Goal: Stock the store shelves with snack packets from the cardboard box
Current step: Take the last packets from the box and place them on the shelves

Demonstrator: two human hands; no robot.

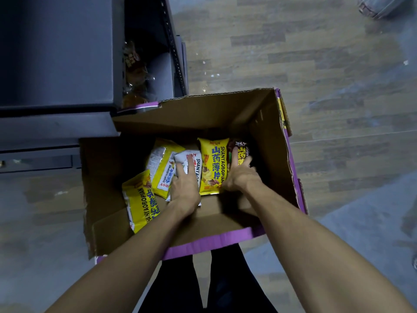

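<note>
An open cardboard box (pixel 225 114) with purple outer sides stands on the wood-patterned floor (pixel 316 64), its far left corner touching the foot of a dark shelf unit (pixel 56 64). Both of the person's bare arms reach down into it. The left hand (pixel 185 186) lies on a white packet (pixel 198 159) near the middle of the box, with its fingers (pixel 191 164) stretched out and spread over the wrapper; its thumb is hidden. The right hand (pixel 240 177) is just to the right, its fingers extended and blurred over a dark packet (pixel 242 147) by the right wall, while its thumb sits at the lower right corner of a yellow packet (pixel 211 168) that lies between the two hands. Whether the right hand actually holds either packet cannot be told. Left of the white packet lies another yellow packet turned to show its pale back (pixel 161 168), and a further yellow one (pixel 140 199) leans against the left wall, nearer the person. On a low shelf of the unit, just beyond the box, a few brownish packets (pixel 133 71) sit in shadow. The person's dark trousers (pixel 225 279) show below the near edge of the box.
</note>
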